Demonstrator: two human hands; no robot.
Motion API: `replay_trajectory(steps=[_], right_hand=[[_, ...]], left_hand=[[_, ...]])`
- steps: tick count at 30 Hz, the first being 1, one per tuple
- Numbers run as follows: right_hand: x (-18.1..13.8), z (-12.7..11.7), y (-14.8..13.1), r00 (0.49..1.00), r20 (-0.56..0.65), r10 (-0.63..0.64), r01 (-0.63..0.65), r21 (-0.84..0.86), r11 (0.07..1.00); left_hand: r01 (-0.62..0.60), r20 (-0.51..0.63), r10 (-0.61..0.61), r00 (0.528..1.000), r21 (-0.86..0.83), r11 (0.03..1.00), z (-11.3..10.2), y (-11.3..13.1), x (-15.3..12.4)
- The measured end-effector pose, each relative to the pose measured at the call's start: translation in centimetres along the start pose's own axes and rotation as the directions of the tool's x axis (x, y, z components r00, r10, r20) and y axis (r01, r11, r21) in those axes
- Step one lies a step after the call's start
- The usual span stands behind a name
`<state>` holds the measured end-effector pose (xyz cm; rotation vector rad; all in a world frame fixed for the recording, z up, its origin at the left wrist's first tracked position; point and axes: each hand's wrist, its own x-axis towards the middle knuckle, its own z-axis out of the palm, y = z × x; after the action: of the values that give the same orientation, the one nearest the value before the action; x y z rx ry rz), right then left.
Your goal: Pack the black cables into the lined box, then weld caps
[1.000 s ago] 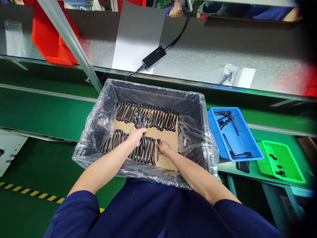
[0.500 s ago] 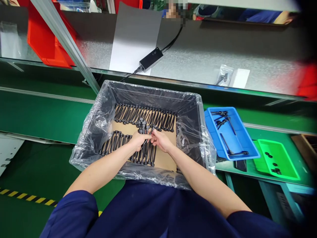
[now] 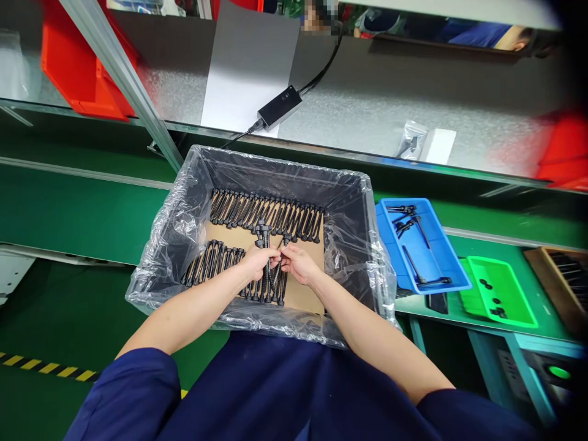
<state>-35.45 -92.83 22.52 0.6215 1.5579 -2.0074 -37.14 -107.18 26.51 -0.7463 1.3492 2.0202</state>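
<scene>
My left hand [image 3: 256, 262] is closed around a bunch of black ribbed rods with wide round ends [image 3: 263, 230], held upright over the bin. Beside it, the fingers of my right hand [image 3: 299, 263] pinch a single black ribbed rod [image 3: 285, 239] near its upper end. Both hands are inside a dark bin lined with clear plastic [image 3: 285, 162]. Below them lies a cardboard sheet [image 3: 305, 294]. Along its far side runs a row of similar rods [image 3: 266, 211], and a nearer row [image 3: 214, 260] lies partly hidden under my left forearm.
To the right stand a blue tray [image 3: 434, 245] with loose rods, a green tray [image 3: 514, 288] with small black parts, and a brown box [image 3: 546, 288]. A shelf behind the bin holds a black power adapter [image 3: 280, 108]. A metal post [image 3: 124, 79] rises at the back left.
The rod in my right hand stands more upright and a little apart from the bunch. My left hand keeps its hold. The view has shifted slightly.
</scene>
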Motion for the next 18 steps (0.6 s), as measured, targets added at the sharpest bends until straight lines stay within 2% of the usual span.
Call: replay_trajectory(steps=[2,4,5,6,7,8,9,10,12,15,18], right_hand=[[0.6,-0.7,0.5,0.996,-0.094,-0.011,-0.003,-0.145,0.989],[1.2,-2.4,0.9,0.980,-0.194,-0.050,-0.036,-0.416,0.909],[1.4,-3.3,1.2,0.975,-0.207,-0.081,-0.059,-0.592,0.803],[1.5,-4.2,1.5,0.977,-0.177,-0.115,-0.066,-0.774,0.629],[1.4,-4.9,2.0,0.985,-0.109,-0.131,-0.047,-0.913,0.406],[1.2,-5.4,2.5,0.993,-0.028,-0.118,-0.005,-0.982,0.187],[0.9,-5.6,3.2,0.995,0.054,-0.082,0.054,-0.999,-0.001],[0.5,-5.5,3.9,0.991,0.129,-0.038,0.123,-0.982,-0.143],[-0.2,-4.9,5.4,0.966,0.257,0.036,0.255,-0.913,-0.319],[-0.8,-3.7,7.5,0.905,0.400,0.149,0.418,-0.764,-0.491],[-0.9,-3.3,8.9,0.880,0.429,0.202,0.469,-0.723,-0.507]], left_hand=[[-0.024,-0.053,0.022,0.998,-0.020,1.000,-0.1,0.3,0.2],[-0.084,-0.083,0.080,0.993,-0.045,0.995,-0.4,1.1,0.4],[-0.119,-0.095,0.114,0.989,-0.057,0.991,-0.5,1.5,0.5],[-0.150,-0.107,0.142,0.984,-0.071,0.986,-0.5,1.9,0.5],[-0.170,-0.114,0.161,0.980,-0.083,0.982,-0.6,2.3,0.5],[-0.178,-0.117,0.167,0.979,-0.092,0.980,-0.6,2.5,0.4],[-0.173,-0.117,0.162,0.980,-0.095,0.980,-0.6,2.7,0.2],[-0.161,-0.113,0.151,0.982,-0.093,0.983,-0.5,2.7,0.1],[-0.141,-0.090,0.134,0.987,-0.078,0.987,-0.4,2.6,-0.3],[-0.147,-0.048,0.144,0.988,-0.068,0.987,-0.2,2.4,-0.7],[-0.155,-0.052,0.151,0.987,-0.066,0.986,-0.2,2.4,-0.8]])
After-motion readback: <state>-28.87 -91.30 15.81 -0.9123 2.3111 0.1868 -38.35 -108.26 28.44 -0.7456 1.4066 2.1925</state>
